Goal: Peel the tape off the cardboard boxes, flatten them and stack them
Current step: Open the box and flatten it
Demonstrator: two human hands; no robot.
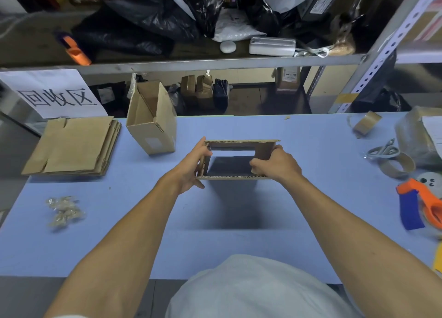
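Both hands raised over the middle of the blue table (311, 198), holding an open cardboard box (239, 145) between them; the box is open at both ends, so the table shows through it; it hangs clear of the surface and casts a shadow below.

Left hand (191, 171) grasps the box's left wall, thumb inside along the upper edge, fingers outside and beneath; right hand (275, 164) grasps the right wall, fingers curled over the near edge into the opening.

A second box (153, 123) stands on the table behind and to the left, near the far edge, top flaps open, tilted slightly; well apart from the held one.

Stack of flattened cardboard (74, 145) lies at the far left corner of the table, just beside the standing box; a white sign (52, 95) with printed characters behind it.

Crumpled bits of clear tape (64, 210) lie on the left of the table, near the front.

Right side: tape roll (366, 123) near the far edge; scissors (382, 151) closer in; an empty cardboard ring (397, 167) just beside them; orange-and-blue tape dispenser (421, 202) at the right edge.

Metal shelf (215, 62) beyond the table, loaded with black bags and parcels.
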